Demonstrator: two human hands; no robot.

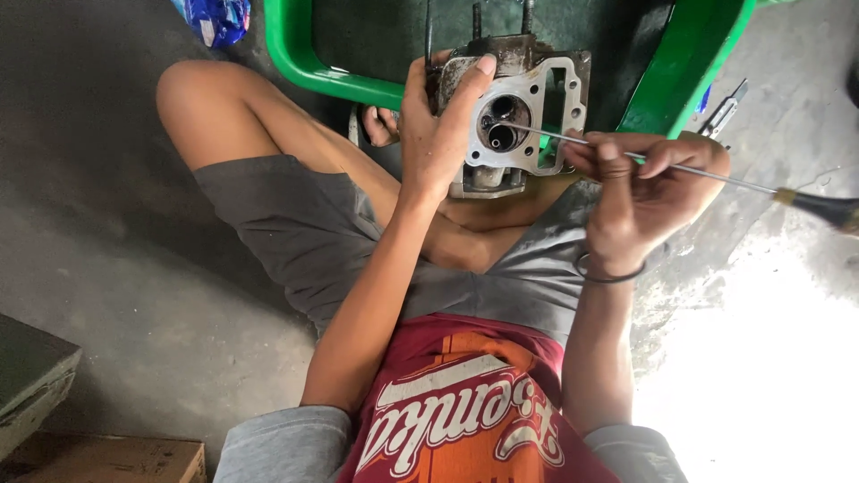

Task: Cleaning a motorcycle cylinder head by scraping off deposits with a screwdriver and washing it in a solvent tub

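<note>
The left hand (438,134) grips a grimy engine cylinder head (514,112), thumb over its gasket face, steadying it above the crossed legs. The right hand (640,188), just beside it, pinches a long screwdriver (680,168) whose tip sits in the valve recess. Probing or scraping seems in hand; a steady, light push is called for

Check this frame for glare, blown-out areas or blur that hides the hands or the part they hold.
Head view: floor at lower right is blown out to white; left hand, right hand and metal engine part are evenly lit and sharp; the screwdriver handle is dark and slightly soft at the right edge.
</note>
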